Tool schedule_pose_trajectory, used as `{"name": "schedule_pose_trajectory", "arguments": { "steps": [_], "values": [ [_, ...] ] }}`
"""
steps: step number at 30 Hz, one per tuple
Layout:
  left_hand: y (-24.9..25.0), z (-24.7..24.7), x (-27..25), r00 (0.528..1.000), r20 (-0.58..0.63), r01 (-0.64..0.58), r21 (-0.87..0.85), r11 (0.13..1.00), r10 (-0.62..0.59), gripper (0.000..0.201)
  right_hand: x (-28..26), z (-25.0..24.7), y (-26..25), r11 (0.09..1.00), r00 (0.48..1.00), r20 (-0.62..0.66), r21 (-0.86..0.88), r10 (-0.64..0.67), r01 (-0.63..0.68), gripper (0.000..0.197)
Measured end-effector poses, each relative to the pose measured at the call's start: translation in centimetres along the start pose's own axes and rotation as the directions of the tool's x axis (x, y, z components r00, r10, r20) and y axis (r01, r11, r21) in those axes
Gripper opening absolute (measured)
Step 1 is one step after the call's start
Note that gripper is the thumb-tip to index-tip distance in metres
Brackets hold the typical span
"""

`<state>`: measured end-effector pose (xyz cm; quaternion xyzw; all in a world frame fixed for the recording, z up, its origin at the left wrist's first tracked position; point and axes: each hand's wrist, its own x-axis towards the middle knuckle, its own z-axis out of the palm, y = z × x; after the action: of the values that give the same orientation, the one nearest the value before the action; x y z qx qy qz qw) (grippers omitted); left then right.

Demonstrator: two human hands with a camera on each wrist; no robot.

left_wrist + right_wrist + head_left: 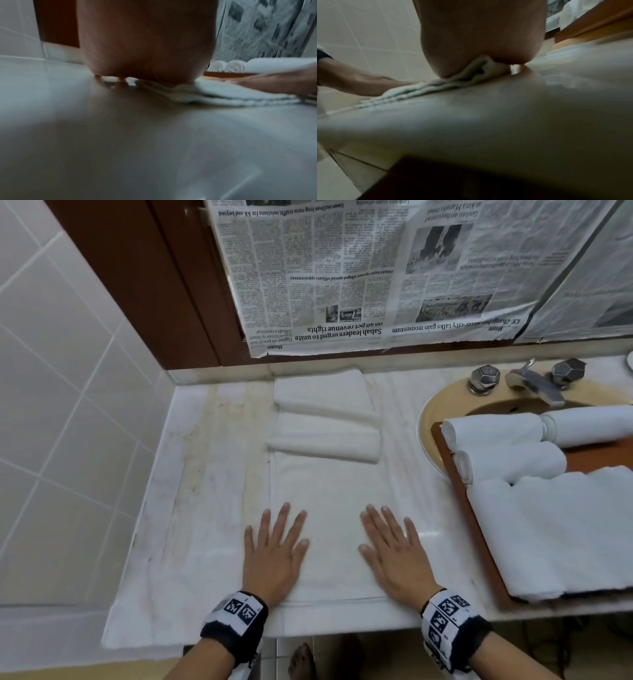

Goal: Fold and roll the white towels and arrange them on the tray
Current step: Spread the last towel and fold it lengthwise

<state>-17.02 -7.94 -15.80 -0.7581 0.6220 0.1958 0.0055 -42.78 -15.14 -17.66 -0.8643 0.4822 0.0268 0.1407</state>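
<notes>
The left hand [274,549] lies flat, palm down and fingers spread straight, on the near left part of a long folded white towel [329,501] spread on the pale marble counter [205,491]. To that hand's left the counter is bare, stained stone that runs to a tiled wall [61,405]. From the left wrist view the palm [145,47] presses on the towel's layered edge [214,94], and the other hand shows at the right. Beyond the fingertips of both hands, at the far end of the same strip, two more folded towels [325,419] lie one behind the other, the nearer overlapping the strip's far end. Behind them a sheet of newspaper [359,275] hangs upside down over the back wall.

The right hand [394,553] is just as flat and open, fingers straight, on the towel's near right part, with its outer fingers over the towel's right edge; the right wrist view shows its heel [479,40] bearing on the rumpled towel edge [436,86]. The two hands are apart, with bare towel between them. To the right of the right hand a wooden tray [469,508] sits partly over a tan sink [442,412]. On the tray lie three rolled towels [507,446] at the far side and a folded towel stack [555,532] nearer. Metal taps [527,378] stand behind the sink.
</notes>
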Motion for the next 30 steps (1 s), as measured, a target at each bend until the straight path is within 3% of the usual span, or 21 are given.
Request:
{"name": "schedule_pose_trajectory", "arguments": {
  "steps": [4,6,8,9,11,13,15,18,20,24,27,30],
  "values": [
    [-1.7,0.1,-1.1,0.995,-0.033,0.094,-0.079,0.993,-0.096,0.053,-1.4,0.1,0.8,0.988,0.988,-0.097,0.113,0.117,-0.106,0.058],
    [-1.5,-0.1,-2.1,0.993,-0.079,0.076,-0.143,0.987,-0.087,0.051,-2.9,-0.5,0.8,0.983,0.971,-0.202,0.155,0.125,-0.094,0.05],
    [-1.1,-0.3,-3.5,0.968,-0.231,-0.141,-0.182,0.973,0.097,0.045,-5.1,-0.9,0.3,0.988,0.947,-0.315,0.151,0.061,-0.013,0.041],
    [-1.0,0.0,-4.4,0.931,-0.295,-0.28,-0.198,0.939,0.215,0.04,-6.3,-1.0,0.0,0.99,0.943,-0.332,0.124,-0.018,0.062,0.037],
    [-0.8,0.5,-6.2,0.876,-0.272,-0.456,-0.206,0.866,0.397,0.029,-8.1,-0.7,-0.6,0.978,0.947,-0.278,0.078,-0.162,0.191,0.037],
    [-0.9,1.1,-7.5,0.864,-0.203,-0.496,-0.181,0.849,0.461,0.027,-8.8,-0.1,-0.6,0.971,0.947,-0.233,0.037,-0.222,0.236,0.037],
    [-1.2,1.6,-7.8,0.881,-0.178,-0.466,-0.164,0.87,0.438,0.033,-8.4,0.1,-0.8,0.975,0.945,-0.256,0.034,-0.203,0.218,0.031],
    [-0.5,1.9,-7.9,0.89,-0.21,-0.439,-0.144,0.887,0.406,0.024,-7.2,0.0,-1.6,0.976,0.93,-0.3,-0.017,-0.213,0.218,0.02],
    [0.4,2.2,-7.8,0.895,-0.218,-0.402,-0.021,0.915,0.388,0.019,-6.5,-0.4,-1.8,0.975,0.936,-0.276,-0.019,-0.217,0.22,0.017],
    [2.3,1.6,-7.9,0.938,-0.205,-0.266,0.096,0.959,0.281,0.034,-5.5,-2.4,-1.2,0.977,0.978,-0.163,0.149,-0.13,0.155,0.023],
    [2.7,0.7,-7.5,0.966,-0.173,-0.188,0.038,0.981,0.192,0.014,-4.5,-3.6,-0.9,0.954,0.997,-0.012,0.29,-0.075,0.075,0.021],
    [2.1,-0.6,-6.6,0.992,-0.124,-0.032,-0.167,0.985,0.011,0.014,-3.7,-4.0,-0.1,0.928,0.998,0.04,0.371,-0.055,0.036,0.023]
  ]
}}
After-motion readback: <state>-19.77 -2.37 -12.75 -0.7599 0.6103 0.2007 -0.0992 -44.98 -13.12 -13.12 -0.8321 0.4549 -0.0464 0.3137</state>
